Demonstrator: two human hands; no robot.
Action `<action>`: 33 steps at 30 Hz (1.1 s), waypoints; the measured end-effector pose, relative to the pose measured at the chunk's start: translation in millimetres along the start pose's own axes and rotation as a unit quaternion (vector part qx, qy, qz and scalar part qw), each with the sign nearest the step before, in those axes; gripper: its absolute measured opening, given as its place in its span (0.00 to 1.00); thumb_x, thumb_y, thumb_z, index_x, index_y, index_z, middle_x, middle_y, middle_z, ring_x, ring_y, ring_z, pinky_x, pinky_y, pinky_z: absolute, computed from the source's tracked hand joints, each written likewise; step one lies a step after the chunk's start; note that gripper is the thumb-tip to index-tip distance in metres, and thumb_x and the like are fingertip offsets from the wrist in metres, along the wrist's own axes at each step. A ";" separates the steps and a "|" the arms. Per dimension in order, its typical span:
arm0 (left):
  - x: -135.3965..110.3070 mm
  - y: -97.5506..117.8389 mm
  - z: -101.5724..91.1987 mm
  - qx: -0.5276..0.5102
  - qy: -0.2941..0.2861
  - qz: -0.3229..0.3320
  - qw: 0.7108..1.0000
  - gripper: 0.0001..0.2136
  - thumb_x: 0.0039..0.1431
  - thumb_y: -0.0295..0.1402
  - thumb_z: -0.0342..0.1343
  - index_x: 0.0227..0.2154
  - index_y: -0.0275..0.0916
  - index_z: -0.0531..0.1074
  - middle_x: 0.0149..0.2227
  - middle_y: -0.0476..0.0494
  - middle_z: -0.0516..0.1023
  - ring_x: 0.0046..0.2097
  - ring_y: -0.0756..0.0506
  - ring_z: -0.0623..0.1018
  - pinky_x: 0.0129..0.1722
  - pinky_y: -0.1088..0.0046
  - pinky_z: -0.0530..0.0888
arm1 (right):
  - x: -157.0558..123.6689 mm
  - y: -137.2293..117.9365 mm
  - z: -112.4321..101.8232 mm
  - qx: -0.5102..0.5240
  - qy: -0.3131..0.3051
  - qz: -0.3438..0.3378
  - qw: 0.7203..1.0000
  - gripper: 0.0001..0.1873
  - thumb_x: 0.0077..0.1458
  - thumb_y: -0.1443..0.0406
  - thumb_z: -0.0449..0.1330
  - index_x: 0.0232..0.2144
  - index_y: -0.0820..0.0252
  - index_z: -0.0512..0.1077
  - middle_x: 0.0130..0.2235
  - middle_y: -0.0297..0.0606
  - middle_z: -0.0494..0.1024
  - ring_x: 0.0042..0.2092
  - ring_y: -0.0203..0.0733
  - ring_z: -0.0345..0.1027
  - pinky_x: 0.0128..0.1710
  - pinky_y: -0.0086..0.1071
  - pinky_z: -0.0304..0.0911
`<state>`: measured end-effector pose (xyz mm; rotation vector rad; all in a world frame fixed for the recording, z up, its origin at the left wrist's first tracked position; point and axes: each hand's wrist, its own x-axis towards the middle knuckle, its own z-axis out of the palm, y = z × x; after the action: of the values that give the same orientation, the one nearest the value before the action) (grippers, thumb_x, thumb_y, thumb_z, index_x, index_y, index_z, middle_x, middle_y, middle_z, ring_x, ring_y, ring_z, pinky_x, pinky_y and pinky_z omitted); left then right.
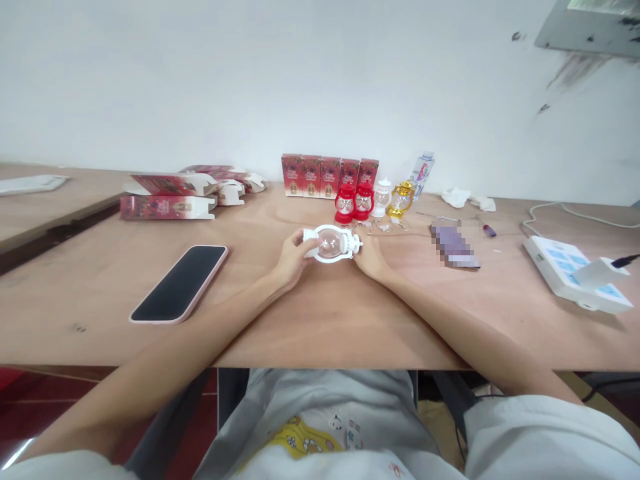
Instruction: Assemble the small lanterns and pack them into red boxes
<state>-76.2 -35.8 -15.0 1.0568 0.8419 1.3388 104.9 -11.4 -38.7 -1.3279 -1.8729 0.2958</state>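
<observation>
My left hand (294, 259) is closed round the base of a small white lantern (331, 243), thumb on top. The lantern lies on its side just above the table, its clear globe facing up and its top pointing right. My right hand (370, 257) is right at the lantern's top end; its fingers are mostly hidden, so I cannot tell how they are set. Beyond them stand two red lanterns (345, 203), another white lantern (382, 199) and a gold lantern (400, 200). Small loose pieces (383, 227) lie in front of these.
Several upright red boxes (311, 177) line the wall. Opened cartons (167, 207) are piled at the left, behind a phone (180, 285). To the right are a purple packet (454, 246), a bottle (423, 175), crumpled tissue (456, 197) and a power strip (575, 273) with a plug and cable.
</observation>
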 end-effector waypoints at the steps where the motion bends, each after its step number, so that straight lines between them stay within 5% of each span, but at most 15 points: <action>1: 0.6 0.1 0.0 -0.003 -0.003 0.002 1.000 0.15 0.35 0.33 0.65 0.29 0.36 0.70 0.29 0.50 0.73 0.31 0.50 0.74 0.29 0.74 0.74 | -0.3 -0.3 0.3 0.012 0.011 0.000 1.000 0.09 0.43 0.73 0.49 0.27 0.56 0.64 0.28 0.37 0.75 0.30 0.45 0.67 0.32 0.33 0.57; 5: 6.6 0.0 -1.6 0.009 0.018 0.019 1.000 0.17 0.35 0.35 0.66 0.30 0.36 0.69 0.31 0.49 0.72 0.32 0.49 0.73 0.31 0.73 0.73 | 1.8 3.4 2.0 0.075 0.075 0.024 0.994 0.08 0.47 0.72 0.49 0.29 0.56 0.63 0.30 0.37 0.75 0.32 0.43 0.69 0.36 0.35 0.61; 9: 17.4 -1.0 -10.3 0.142 0.065 0.100 0.983 0.19 0.36 0.38 0.65 0.32 0.37 0.68 0.32 0.47 0.73 0.35 0.46 0.75 0.34 0.70 0.73 | 4.2 8.3 3.0 0.094 0.145 0.052 0.984 0.04 0.54 0.65 0.51 0.30 0.56 0.65 0.30 0.37 0.75 0.32 0.43 0.69 0.38 0.37 0.63; 16: 20.9 -3.9 -22.0 0.385 0.075 0.220 0.893 0.20 0.43 0.41 0.63 0.39 0.37 0.70 0.39 0.43 0.75 0.40 0.43 0.75 0.42 0.65 0.70 | -12.3 -8.9 7.8 0.026 0.116 -0.157 0.980 0.09 0.61 0.62 0.50 0.34 0.57 0.69 0.33 0.40 0.76 0.35 0.42 0.71 0.38 0.36 0.66; 22: 18.5 -10.5 -12.1 0.192 0.035 0.154 0.969 0.19 0.39 0.38 0.64 0.34 0.37 0.69 0.36 0.46 0.74 0.38 0.47 0.73 0.41 0.69 0.69 | -19.5 -17.4 9.3 -0.063 0.050 -0.334 0.939 0.16 0.62 0.67 0.47 0.46 0.57 0.71 0.35 0.42 0.77 0.38 0.43 0.70 0.42 0.38 0.66; 25: 15.5 -10.0 -7.4 0.092 0.037 0.095 0.991 0.19 0.37 0.38 0.65 0.32 0.36 0.69 0.33 0.48 0.73 0.36 0.48 0.73 0.40 0.71 0.70 | -20.3 -17.7 9.5 -0.056 0.130 -0.289 0.947 0.18 0.60 0.63 0.53 0.53 0.54 0.66 0.41 0.44 0.73 0.44 0.46 0.69 0.47 0.42 0.65; 28: 10.4 -9.2 -3.2 0.050 0.023 0.074 0.996 0.20 0.36 0.37 0.66 0.33 0.37 0.68 0.33 0.49 0.73 0.35 0.49 0.73 0.38 0.72 0.70 | -20.3 -19.3 9.1 0.019 0.217 -0.185 0.958 0.38 0.50 0.54 0.63 0.60 0.54 0.55 0.54 0.48 0.63 0.57 0.53 0.58 0.56 0.49 0.58; 30: 7.4 -9.3 -1.0 0.049 0.014 0.074 0.996 0.21 0.35 0.35 0.68 0.33 0.37 0.68 0.34 0.50 0.74 0.36 0.49 0.73 0.37 0.73 0.69 | -19.4 -20.4 8.4 0.071 0.197 -0.137 0.968 0.44 0.47 0.52 0.64 0.61 0.54 0.50 0.57 0.48 0.59 0.59 0.53 0.55 0.58 0.50 0.56; 33: 4.7 -9.2 1.4 0.027 0.006 0.060 0.998 0.21 0.34 0.34 0.69 0.32 0.37 0.68 0.34 0.50 0.74 0.36 0.50 0.73 0.37 0.73 0.70 | -17.1 -21.9 7.6 0.112 0.187 -0.085 0.972 0.39 0.47 0.52 0.64 0.58 0.53 0.55 0.57 0.46 0.62 0.59 0.51 0.56 0.59 0.51 0.53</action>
<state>-71.4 -30.7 -22.6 1.1584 0.8383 1.4310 86.5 -33.6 -38.7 -0.9864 -1.5703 0.1496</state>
